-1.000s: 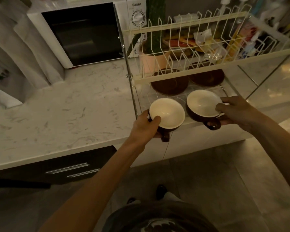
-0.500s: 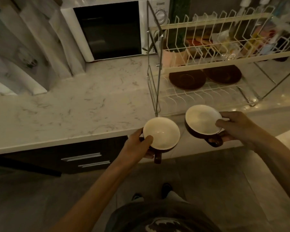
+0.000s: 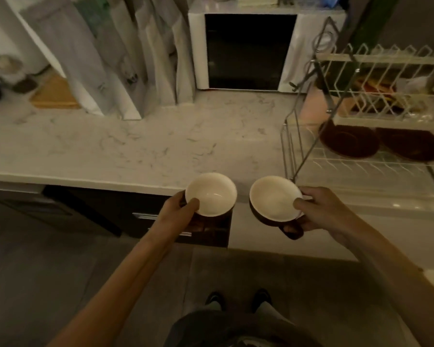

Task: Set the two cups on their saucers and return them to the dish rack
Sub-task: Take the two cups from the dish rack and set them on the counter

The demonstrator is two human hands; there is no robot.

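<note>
The left hand (image 3: 176, 211) is holding the left cup (image 3: 211, 194) just over the front edge of the marble tabletop (image 3: 135, 146), thumb hooked over the white rim and fingers closed around the brown body underneath. Just beside it, the right hand (image 3: 321, 211) is gripping the right cup (image 3: 273, 199) the same way, thumb on the rim and fingers curled under near the handle. Both cups are sitting upright and empty. The two brown saucers (image 3: 351, 142) are lying side by side on the lower tier of the dish rack (image 3: 361, 161), well off to the right and further back (so the right hand is the nearer one). Either cup is going to have to travel rightward and away from the body to reach them.
</note>
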